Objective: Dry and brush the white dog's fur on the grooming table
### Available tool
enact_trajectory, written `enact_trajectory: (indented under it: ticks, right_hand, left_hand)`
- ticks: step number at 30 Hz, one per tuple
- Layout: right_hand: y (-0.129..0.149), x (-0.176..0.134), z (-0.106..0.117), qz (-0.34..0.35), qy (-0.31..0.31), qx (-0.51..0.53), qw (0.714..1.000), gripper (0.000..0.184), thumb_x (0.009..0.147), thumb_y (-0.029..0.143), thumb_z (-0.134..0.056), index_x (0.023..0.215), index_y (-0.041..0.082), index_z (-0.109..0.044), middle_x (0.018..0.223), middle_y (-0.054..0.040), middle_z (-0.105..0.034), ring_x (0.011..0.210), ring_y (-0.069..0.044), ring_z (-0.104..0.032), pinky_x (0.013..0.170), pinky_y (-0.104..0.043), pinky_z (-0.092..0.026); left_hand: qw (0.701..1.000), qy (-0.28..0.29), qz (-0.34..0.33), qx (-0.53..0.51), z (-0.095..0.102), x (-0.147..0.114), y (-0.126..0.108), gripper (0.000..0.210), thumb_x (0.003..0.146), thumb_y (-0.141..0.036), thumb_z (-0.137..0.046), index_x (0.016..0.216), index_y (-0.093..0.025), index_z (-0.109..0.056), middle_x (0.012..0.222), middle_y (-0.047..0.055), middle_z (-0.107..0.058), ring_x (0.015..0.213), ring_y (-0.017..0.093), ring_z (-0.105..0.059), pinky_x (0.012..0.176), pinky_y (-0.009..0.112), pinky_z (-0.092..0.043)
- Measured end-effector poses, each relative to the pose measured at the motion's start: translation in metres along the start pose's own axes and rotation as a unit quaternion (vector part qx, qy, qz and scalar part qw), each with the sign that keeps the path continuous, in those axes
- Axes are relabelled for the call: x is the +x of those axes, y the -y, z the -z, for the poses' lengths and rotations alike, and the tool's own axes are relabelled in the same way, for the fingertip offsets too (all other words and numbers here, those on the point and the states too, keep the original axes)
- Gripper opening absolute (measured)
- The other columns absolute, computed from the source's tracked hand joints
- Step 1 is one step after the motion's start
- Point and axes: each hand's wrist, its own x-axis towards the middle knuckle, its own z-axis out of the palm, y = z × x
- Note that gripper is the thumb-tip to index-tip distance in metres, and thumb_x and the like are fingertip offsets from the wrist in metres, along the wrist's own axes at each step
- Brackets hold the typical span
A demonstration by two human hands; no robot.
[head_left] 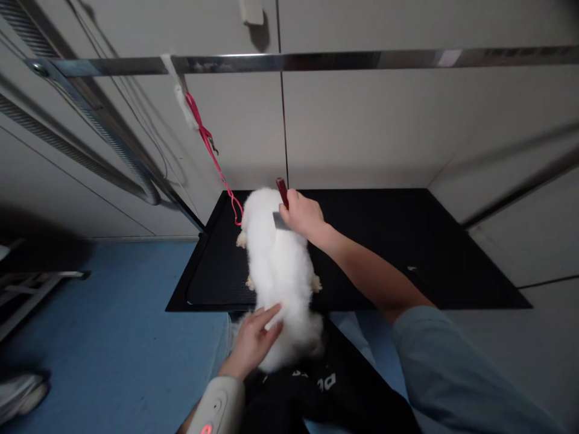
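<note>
My table (pixel 407 241) is a black one with a textured mat top, shoved into the corner against the grey walls. The dog (pixel 278 265) is standing right on it, near the left end, rear at the front edge closest to me, head toward the back wall. Its paws poke out on the mat on both sides. Off to the right there's one small thing (pixel 412 269) lying on the mat, too tiny to make out. Table sits over a blue floor (pixel 113 337).

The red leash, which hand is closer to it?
Right. The right hand brushes by the dog's head near the red leash; the left hand rests on its rump.
</note>
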Motion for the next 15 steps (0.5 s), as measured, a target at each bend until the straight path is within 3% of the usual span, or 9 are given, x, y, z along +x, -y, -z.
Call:
enact_trajectory:
  ticks: [2,4,6,7,9,11,13,15]
  right_hand:
    - [-0.005,-0.007,-0.005,0.014,-0.007,0.033,0.999,0.032,0.097,0.035,-0.044,0.114,0.012,-0.055,0.103,-0.0154,-0.068,0.086,-0.023,-0.063,0.074,-0.033,-0.045]
    - [-0.011,-0.014,-0.015,0.065,0.095,0.114,0.987,0.026,0.092,0.036,-0.052,0.104,0.014,-0.058,0.089,-0.0099,-0.069,0.076,-0.020,-0.062,0.069,-0.031,-0.045]
    - [-0.024,-0.015,-0.024,0.032,0.141,0.192,0.971,0.019,0.088,0.033,-0.056,0.096,0.015,-0.059,0.082,-0.0063,-0.068,0.070,-0.018,-0.060,0.064,-0.029,-0.044]
    - [-0.033,-0.013,-0.029,-0.022,0.108,0.218,0.970,0.018,0.088,0.032,-0.055,0.095,0.016,-0.058,0.083,-0.0064,-0.068,0.071,-0.018,-0.060,0.065,-0.029,-0.045]
    - [-0.050,-0.011,-0.037,-0.133,-0.042,0.248,0.959,0.019,0.091,0.031,-0.049,0.099,0.015,-0.056,0.089,-0.0081,-0.067,0.077,-0.019,-0.061,0.071,-0.031,-0.047]
    - [-0.062,-0.017,-0.050,-0.146,-0.129,0.295,0.935,0.021,0.090,0.034,-0.050,0.101,0.016,-0.054,0.089,-0.0072,-0.067,0.080,-0.019,-0.062,0.075,-0.032,-0.047]
    - [-0.069,-0.030,-0.067,-0.101,-0.076,0.381,0.916,0.019,0.083,0.034,-0.059,0.093,0.018,-0.054,0.081,-0.0030,-0.065,0.073,-0.017,-0.060,0.070,-0.029,-0.048]
    - [-0.076,-0.042,-0.084,-0.105,-0.008,0.452,0.886,0.014,0.079,0.030,-0.060,0.084,0.020,-0.052,0.073,-0.0002,-0.062,0.067,-0.016,-0.058,0.064,-0.027,-0.047]
  left_hand:
    - [1.000,-0.013,0.009,-0.015,0.002,-0.001,0.013,0.034,0.090,-0.035,-0.055,0.114,-0.020,-0.075,0.097,0.010,-0.077,0.080,0.019,-0.070,0.074,0.030,-0.058]
    - [0.999,-0.005,0.013,-0.031,0.008,0.000,0.025,0.036,0.089,-0.036,-0.054,0.112,-0.020,-0.076,0.101,0.011,-0.077,0.084,0.020,-0.071,0.076,0.030,-0.058]
    - [0.999,0.011,0.008,-0.039,0.020,0.002,0.034,0.037,0.089,-0.036,-0.052,0.111,-0.018,-0.075,0.104,0.012,-0.076,0.090,0.021,-0.071,0.080,0.032,-0.058]
    - [0.999,0.021,0.008,-0.035,0.028,0.004,0.035,0.037,0.089,-0.036,-0.051,0.110,-0.017,-0.075,0.104,0.013,-0.075,0.090,0.022,-0.071,0.080,0.033,-0.058]
    - [0.999,0.032,0.018,0.003,0.045,0.011,0.031,0.036,0.090,-0.035,-0.049,0.107,-0.016,-0.075,0.100,0.013,-0.074,0.088,0.023,-0.070,0.079,0.034,-0.058]
    - [0.997,0.011,0.032,0.066,0.056,0.022,0.018,0.035,0.091,-0.036,-0.049,0.106,-0.016,-0.073,0.103,0.013,-0.070,0.093,0.024,-0.068,0.085,0.038,-0.056]
    - [0.992,-0.023,0.035,0.119,0.055,0.038,0.000,0.040,0.090,-0.040,-0.053,0.119,-0.015,-0.067,0.118,0.015,-0.064,0.109,0.027,-0.064,0.097,0.043,-0.051]
    - [0.985,-0.030,0.048,0.166,0.045,0.056,-0.014,0.066,0.083,-0.047,-0.064,0.139,-0.013,-0.052,0.133,0.020,-0.057,0.123,0.032,-0.056,0.103,0.046,-0.046]
